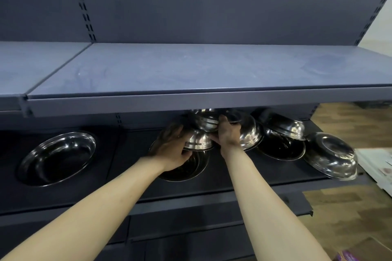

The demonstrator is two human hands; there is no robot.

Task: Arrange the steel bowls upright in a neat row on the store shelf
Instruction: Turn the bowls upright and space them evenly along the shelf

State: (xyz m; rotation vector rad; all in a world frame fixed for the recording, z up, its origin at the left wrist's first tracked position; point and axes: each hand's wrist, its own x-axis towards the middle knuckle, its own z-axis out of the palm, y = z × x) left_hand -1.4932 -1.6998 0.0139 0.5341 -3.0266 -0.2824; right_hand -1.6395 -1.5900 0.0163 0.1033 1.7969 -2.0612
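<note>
Both hands worked a jumbled pile of shiny steel bowls on dark lower shelf [131, 188]. Left hand [172, 150] & right hand [228, 133], fingers curled, gripped one overturned shiny steel bowl [198, 141] between them. Upright wide steel bowl [58, 158] sat well apart, left.

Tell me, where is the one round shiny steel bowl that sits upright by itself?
The lone upright steel bowl sits far left on the dark lower shelf, well apart from the jumbled pile of bowls that both hands work in.

Both hands among jumbled steel bowls [250, 133] on lower shelf [131, 167], one upright bowl [57, 158] at left
</note>
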